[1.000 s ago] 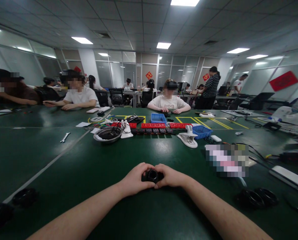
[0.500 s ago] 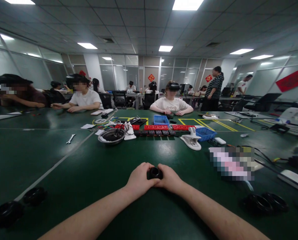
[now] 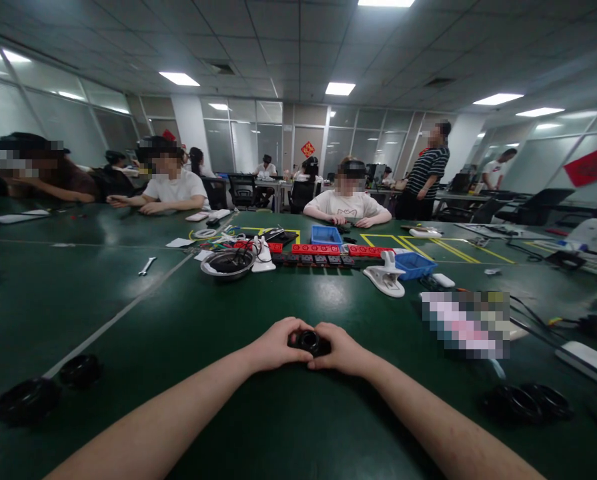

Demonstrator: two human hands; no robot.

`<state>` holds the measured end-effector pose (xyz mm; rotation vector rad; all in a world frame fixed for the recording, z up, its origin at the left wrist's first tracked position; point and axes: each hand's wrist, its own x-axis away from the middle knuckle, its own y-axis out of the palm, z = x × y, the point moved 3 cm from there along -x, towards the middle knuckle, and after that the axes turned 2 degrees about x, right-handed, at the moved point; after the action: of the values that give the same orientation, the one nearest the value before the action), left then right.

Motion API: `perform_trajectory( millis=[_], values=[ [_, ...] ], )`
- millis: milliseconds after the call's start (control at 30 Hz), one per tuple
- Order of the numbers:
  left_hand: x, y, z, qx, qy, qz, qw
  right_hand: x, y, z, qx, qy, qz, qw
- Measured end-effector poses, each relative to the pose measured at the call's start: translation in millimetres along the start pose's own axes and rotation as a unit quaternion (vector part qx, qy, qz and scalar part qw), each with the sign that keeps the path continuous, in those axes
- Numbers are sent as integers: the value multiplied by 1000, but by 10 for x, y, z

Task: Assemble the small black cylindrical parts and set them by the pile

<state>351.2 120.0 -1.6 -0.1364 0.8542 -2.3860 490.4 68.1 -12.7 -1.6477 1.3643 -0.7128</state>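
A shiny black ring-shaped part [image 3: 309, 342] with a round hole facing me is held just over or on the green table, at the middle front. My left hand [image 3: 279, 343] curls round its left side, thumb in front and fingers behind. From the right, my right hand [image 3: 339, 348] grips it in the same way. Dark pieces show on both sides of the hole, partly hidden by my fingers. I cannot tell whether they are one part or several pressed together.
Two black rings [image 3: 25, 401] lie at the front left and two more [image 3: 521, 403] at the front right. Further back are a metal bowl [image 3: 227, 275], red sockets [image 3: 315, 249], a white clip stand [image 3: 385, 280], a blue bin [image 3: 415, 267] and a wrench [image 3: 147, 266]. Co-workers sit opposite.
The view has shifted slightly. My hands have drawn a little apart round the ring-shaped part, and more of its dark sides shows between them.
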Motion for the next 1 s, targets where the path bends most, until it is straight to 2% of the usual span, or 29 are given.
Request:
perform_trajectory(
  millis=[200, 767, 1000],
  values=[
    [-7, 13, -56, 37, -6, -17, 999, -10, -32, 42, -30, -36, -22, 999],
    [-13, 16, -84, 25, 14, -19, 999, -12, -61, 36, -54, -51, -53, 996],
    [-2, 30, -6, 2, -6, 0, 1000, -25, -32, 78, -92, 8, -45, 995]
  ],
)
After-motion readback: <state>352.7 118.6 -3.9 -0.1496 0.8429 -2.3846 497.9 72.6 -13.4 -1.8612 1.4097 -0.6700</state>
